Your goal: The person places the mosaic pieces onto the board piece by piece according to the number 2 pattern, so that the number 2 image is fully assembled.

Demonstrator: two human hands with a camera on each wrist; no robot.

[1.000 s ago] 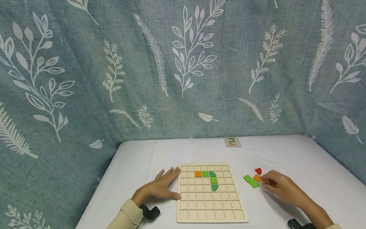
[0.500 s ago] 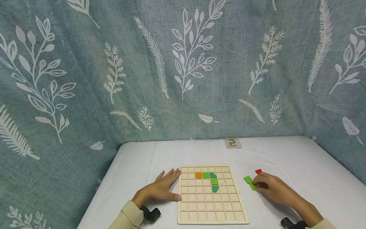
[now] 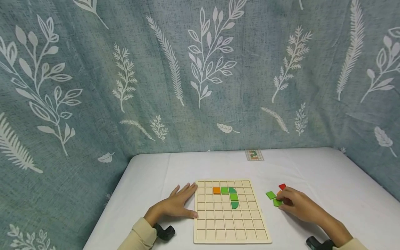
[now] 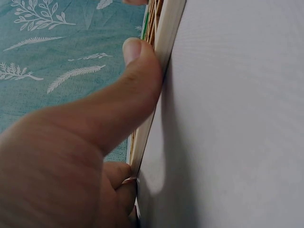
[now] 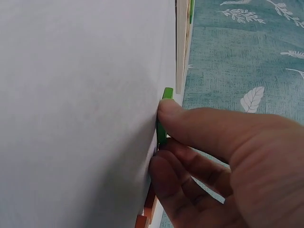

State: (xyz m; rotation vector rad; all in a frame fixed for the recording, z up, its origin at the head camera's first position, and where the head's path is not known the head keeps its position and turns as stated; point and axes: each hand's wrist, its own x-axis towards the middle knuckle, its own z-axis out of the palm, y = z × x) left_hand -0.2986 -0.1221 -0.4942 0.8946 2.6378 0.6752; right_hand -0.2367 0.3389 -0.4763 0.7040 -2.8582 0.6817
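A wooden grid board (image 3: 229, 225) lies on the white table. My left hand (image 3: 175, 203) rests against its left edge, fingers spread and thumb on the rim. On the board sit an orange square (image 3: 216, 190), two light green squares (image 3: 224, 190) and two dark green rounded tiles (image 3: 234, 205), forming a bent line. To the right of the board, my right hand (image 3: 300, 205) pinches a green square tile (image 5: 164, 128) between thumb and fingers, low at the tabletop. Another green tile (image 3: 270, 195) lies beside it. A red tile (image 3: 282, 186) and a partly hidden orange tile (image 3: 279, 192) lie behind the fingers.
A small pattern card (image 3: 254, 155) with a coloured figure on a grid lies at the table's back edge. A blue-green leaf-print curtain (image 3: 200, 86) hangs behind the table. White tabletop (image 3: 187, 166) surrounds the board.
My right hand has moved left from the orange tile to the green tiles. One green tile has shifted apart from the other. My left hand stays in place.
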